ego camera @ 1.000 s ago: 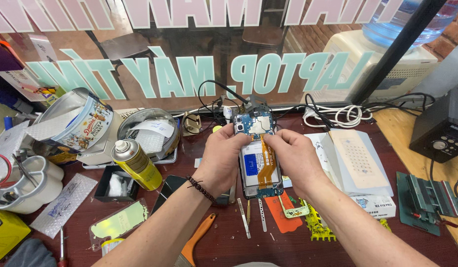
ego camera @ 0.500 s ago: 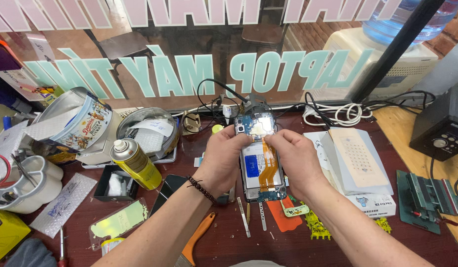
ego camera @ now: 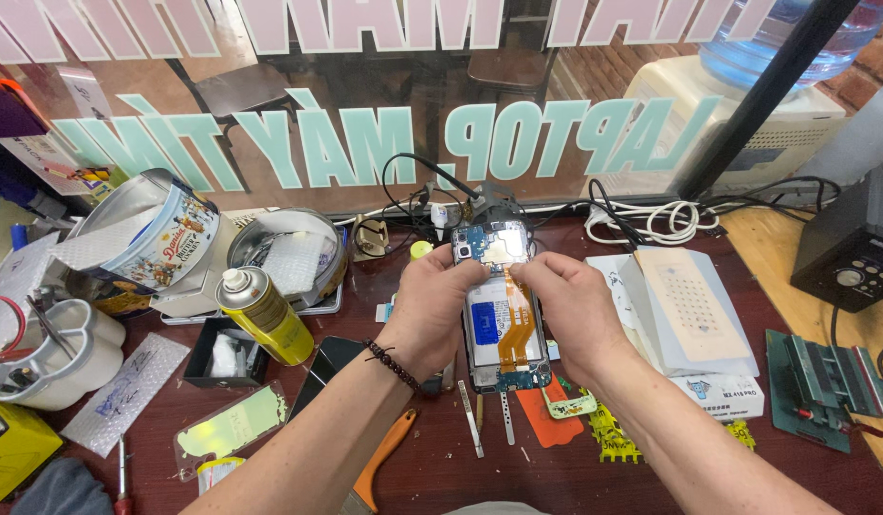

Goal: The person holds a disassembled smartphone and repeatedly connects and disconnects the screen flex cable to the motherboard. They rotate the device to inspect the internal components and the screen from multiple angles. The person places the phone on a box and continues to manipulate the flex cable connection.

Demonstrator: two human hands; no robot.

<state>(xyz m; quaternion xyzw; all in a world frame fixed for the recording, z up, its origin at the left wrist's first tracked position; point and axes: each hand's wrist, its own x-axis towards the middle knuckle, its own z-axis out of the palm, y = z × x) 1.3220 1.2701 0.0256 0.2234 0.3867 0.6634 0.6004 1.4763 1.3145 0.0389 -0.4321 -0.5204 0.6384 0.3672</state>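
An opened phone (ego camera: 499, 315) with its back cover off lies on the dark red workbench (ego camera: 651, 477), showing a blue circuit board at the top and an orange flex cable down the middle. My left hand (ego camera: 432, 310) grips its left edge, a beaded bracelet on the wrist. My right hand (ego camera: 570, 305) holds the right edge, and both thumbs press near the upper part of the flex cable. Thin metal tweezers (ego camera: 470, 420) and an orange pry tool (ego camera: 546, 420) lie just below the phone.
A yellow spray can (ego camera: 265, 315) stands left of my hands, with a round tin (ego camera: 151, 238), a metal bowl (ego camera: 289, 253) and a small black tray (ego camera: 217, 353) behind it. White boxes (ego camera: 694, 324) lie to the right, a black device (ego camera: 852, 248) and a green jig (ego camera: 823, 377) beyond. Cables run along the glass.
The phone has come slightly nearer and lower on the bench. My thumbs have shifted up from the middle of the flex cable to its upper end near the board.
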